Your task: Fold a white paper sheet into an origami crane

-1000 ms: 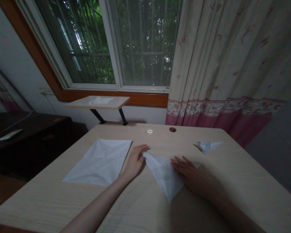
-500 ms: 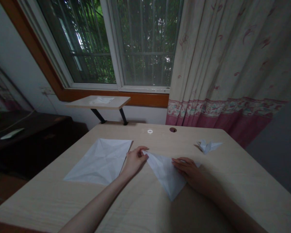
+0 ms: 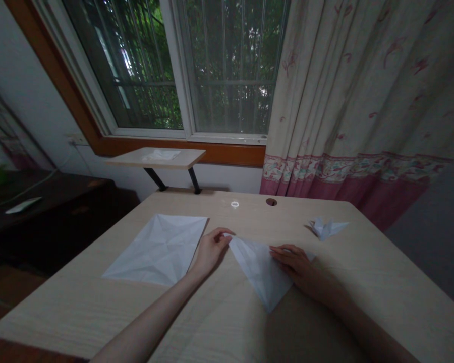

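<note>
A white sheet of paper point(image 3: 263, 275), folded into a triangle, lies on the table with one point towards me. Its upper left corner is pinched between the thumb and fingers of my left hand point(image 3: 213, 248). My right hand point(image 3: 297, 264) rests flat on the paper's right part, fingers stretched out and covering some of it. Left of my left hand, a creased square sheet of paper point(image 3: 157, 249) is spread out. A folded paper crane point(image 3: 327, 229) stands at the right, beyond my right hand.
The wooden table point(image 3: 219, 322) has a round cable hole point(image 3: 271, 202) near its far edge. At the back left is a small raised shelf point(image 3: 189, 160) with crumpled white paper point(image 3: 162, 155) on it. A curtain point(image 3: 336, 126) hangs behind the right side.
The whole view has shifted very slightly. Both hands keep their places on the folded paper, and nothing has been let go.
</note>
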`<state>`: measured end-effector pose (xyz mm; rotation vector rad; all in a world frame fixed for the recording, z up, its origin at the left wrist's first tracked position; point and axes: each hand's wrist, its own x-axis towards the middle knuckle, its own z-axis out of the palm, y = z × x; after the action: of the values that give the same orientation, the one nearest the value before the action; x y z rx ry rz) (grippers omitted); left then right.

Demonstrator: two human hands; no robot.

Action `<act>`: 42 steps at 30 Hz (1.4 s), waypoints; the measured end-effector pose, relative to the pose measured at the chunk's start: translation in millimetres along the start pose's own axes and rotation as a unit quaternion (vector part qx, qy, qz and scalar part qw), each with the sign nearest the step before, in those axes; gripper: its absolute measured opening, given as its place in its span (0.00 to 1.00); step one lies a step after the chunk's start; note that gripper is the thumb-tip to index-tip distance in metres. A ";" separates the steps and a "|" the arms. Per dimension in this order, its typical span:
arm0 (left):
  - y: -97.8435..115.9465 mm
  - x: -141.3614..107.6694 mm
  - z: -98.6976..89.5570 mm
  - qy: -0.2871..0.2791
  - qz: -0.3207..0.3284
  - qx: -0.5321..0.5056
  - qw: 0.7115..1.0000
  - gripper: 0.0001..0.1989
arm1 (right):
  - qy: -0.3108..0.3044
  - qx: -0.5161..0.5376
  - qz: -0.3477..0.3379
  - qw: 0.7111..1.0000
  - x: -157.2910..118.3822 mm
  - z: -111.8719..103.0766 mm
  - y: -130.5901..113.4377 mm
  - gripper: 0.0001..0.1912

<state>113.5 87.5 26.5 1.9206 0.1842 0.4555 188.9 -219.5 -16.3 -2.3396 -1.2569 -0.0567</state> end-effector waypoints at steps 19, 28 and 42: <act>20.0 -21.8 4.9 -0.099 0.291 0.220 0.926 0.18 | -0.008 -0.051 0.002 0.999 2.3 -12.0 -33.4 0.22; 27.4 -33.3 20.1 -0.220 0.287 0.352 0.864 0.18 | -0.018 -0.070 -0.008 0.997 -0.5 -2.3 -41.7 0.25; 17.1 -36.5 27.1 -0.254 0.282 0.362 0.852 0.22 | -0.037 -0.062 -0.012 0.997 -0.7 -0.3 -44.3 0.28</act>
<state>89.4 45.3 25.1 2.7730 -0.6696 0.2444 153.3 -199.7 1.2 -2.4532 -1.3521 -0.0594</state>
